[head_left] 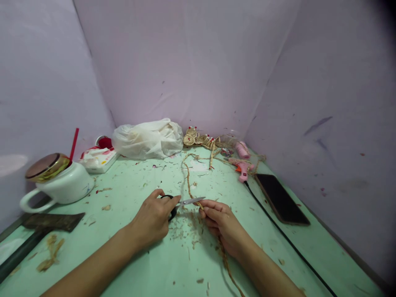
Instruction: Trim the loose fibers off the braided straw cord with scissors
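Observation:
My left hand [154, 218] is closed around the black handles of a pair of scissors [185, 202], whose blades point right across a strand of jute twine [187, 181]. My right hand [220, 220] pinches that twine just beside the blade tips. The twine runs from a tangle at the back of the green table [139, 264], through my right fingers and down past my right wrist toward the near edge. Short fibre scraps lie under both hands.
A white mug with a gold lid [57, 181] stands at the left, a cleaver [40, 235] in front of it. A white plastic bag [148, 138], woven twine pieces [198, 140], a pink glue gun [243, 170] with its black cord and a dark phone [281, 198] lie behind and right.

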Demonstrator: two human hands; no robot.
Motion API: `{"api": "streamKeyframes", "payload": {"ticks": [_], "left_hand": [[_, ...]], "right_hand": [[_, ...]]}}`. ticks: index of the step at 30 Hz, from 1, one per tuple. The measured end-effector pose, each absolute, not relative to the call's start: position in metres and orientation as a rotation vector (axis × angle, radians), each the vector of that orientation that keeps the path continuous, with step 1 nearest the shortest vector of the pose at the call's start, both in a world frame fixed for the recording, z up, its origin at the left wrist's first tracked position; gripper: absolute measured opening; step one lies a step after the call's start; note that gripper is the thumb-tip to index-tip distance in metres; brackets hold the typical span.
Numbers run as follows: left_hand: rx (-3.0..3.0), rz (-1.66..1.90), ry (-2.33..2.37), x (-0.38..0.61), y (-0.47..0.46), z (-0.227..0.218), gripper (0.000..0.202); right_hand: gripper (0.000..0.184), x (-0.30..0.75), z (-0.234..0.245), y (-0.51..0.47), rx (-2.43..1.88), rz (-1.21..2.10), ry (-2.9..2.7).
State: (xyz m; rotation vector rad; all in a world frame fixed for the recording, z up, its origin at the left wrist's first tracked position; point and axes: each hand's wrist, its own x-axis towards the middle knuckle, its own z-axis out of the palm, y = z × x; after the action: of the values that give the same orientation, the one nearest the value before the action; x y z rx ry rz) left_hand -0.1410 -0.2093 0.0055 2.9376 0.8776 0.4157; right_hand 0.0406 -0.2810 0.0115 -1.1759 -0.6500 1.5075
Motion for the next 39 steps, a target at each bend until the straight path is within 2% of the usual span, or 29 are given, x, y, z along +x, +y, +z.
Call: {"api": "streamKeyframes", "payload": {"ticks": [3,6,11,13,17,23,29,39], "left_hand": [[2.771,0.531,0.949,-0.142,-0.209,0.011,0.047],[2.543,0.686,1.127,-0.143,-0.21,0.015,0.037],[2.378,0.796,1.311,-0.142,-0.21,0.012,0.038],[2.383,0.818,1.301,-0.141,-0.21,0.011,0.038],[2.46,0.809,1.211,-0.142,-0.211,0.01,0.036],[2.696,0.673,0.971,-0.148,-0.21,0.01,0.046],[2.793,0.556,0.875,-0.149,-0.21,0.009,0.05],[2.756,0.508,0.894,-0.149,-0.209,0.007,0.05]], "right_hand": [[0.022,0.042,0.011,-0.281,-1.172,1.505,-0.59],[0.018,0.045,0.01,-0.28,-1.077,1.582,-0.485],[0.023,0.055,0.006,-0.276,-0.849,2.05,-0.115],[0.022,0.057,0.005,-0.276,-0.826,2.12,-0.079],[0.018,0.053,0.006,-0.28,-0.918,1.973,-0.244],[0.023,0.046,0.009,-0.282,-1.102,1.531,-0.508],[0.021,0.046,0.007,-0.281,-1.134,1.481,-0.482],[0.029,0.044,0.008,-0.283,-1.193,1.419,-0.584]]}}
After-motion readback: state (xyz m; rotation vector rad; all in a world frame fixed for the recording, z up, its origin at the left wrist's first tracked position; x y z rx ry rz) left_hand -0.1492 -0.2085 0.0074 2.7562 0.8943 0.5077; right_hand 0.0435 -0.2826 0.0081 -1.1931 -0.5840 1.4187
